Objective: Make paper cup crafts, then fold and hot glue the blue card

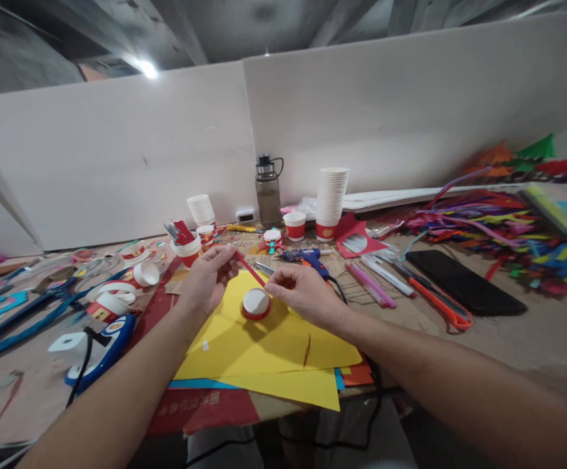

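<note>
A thin red strip point(250, 270) is stretched between my two hands, slanting down to the right. My left hand point(215, 273) pinches its upper end, and my right hand point(299, 290) pinches the lower end. Just below the strip, a paper cup piece point(256, 301) with a white round top and a red rim rests on yellow sheets point(263, 352). Neither hand touches that piece. A small white scrap point(206, 346) and a thin reddish-brown strand point(307, 350) lie on the yellow paper.
Behind my hands are a blue glue gun point(312, 257), stacked paper cups point(332, 202) and a water bottle point(268, 192). To the right lie pink markers point(371, 285), an orange cutter point(442, 303) and a black phone point(466, 281). Blue-handled scissors point(24, 312) and cup pieces point(110, 306) lie left.
</note>
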The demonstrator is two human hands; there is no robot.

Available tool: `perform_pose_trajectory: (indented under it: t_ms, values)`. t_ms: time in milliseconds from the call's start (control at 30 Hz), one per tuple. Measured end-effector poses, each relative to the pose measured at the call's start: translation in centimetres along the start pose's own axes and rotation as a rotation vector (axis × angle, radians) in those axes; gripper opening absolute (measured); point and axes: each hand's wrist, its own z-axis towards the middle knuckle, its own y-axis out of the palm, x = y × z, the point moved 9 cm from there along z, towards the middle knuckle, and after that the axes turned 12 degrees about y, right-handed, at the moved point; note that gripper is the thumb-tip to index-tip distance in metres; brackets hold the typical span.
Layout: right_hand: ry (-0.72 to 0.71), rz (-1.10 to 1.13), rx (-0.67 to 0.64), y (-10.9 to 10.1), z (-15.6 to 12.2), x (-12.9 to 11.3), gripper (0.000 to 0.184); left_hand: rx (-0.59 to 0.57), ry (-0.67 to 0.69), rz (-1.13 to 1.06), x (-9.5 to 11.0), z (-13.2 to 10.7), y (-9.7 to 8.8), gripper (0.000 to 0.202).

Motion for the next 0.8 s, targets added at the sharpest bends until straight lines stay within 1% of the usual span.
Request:
perform_pose_trajectory:
  t_ms: [133,300,400,467,533,600,667,733,800]
  values:
    - [0.019,0.035,-0.018,0.2,0.0,0.2,0.015,0.027,-0.011,-0.008,-0.2,0.0,-0.2,0.010]
    - [0.052,0.102,-0.097,1.0,-0.1,0.6,0.016,0.087,0.006,-0.035,0.0,0.5,-1.0,0.011]
    - [0.076,0.130,-0.068,0.7,0.1,0.9,0.017,0.123,-0.014,-0.049,-0.3,0.5,-1.5,0.016]
    - [0.067,0.158,-0.033,0.3,0.2,1.0,0.019,0.131,-0.064,-0.034,-1.0,0.4,-1.7,0.024]
    - [0.062,0.178,-0.009,-0.1,0.3,0.9,0.020,0.095,-0.143,-0.002,-1.9,0.0,-1.3,0.033]
    - [0.065,0.173,0.002,-0.4,0.3,0.9,0.021,0.013,-0.222,0.019,-2.8,-0.6,-0.4,0.041]
    - [0.071,0.166,-0.001,-0.3,0.3,0.9,0.021,-0.078,-0.263,0.016,-3.3,-1.1,0.7,0.045]
    - [0.073,0.171,-0.011,-0.2,0.3,0.9,0.020,-0.135,-0.248,0.005,-3.3,-1.4,1.6,0.044]
    - [0.066,0.174,-0.012,0.0,0.4,1.0,0.020,-0.153,-0.201,0.004,-2.8,-1.5,2.0,0.039]
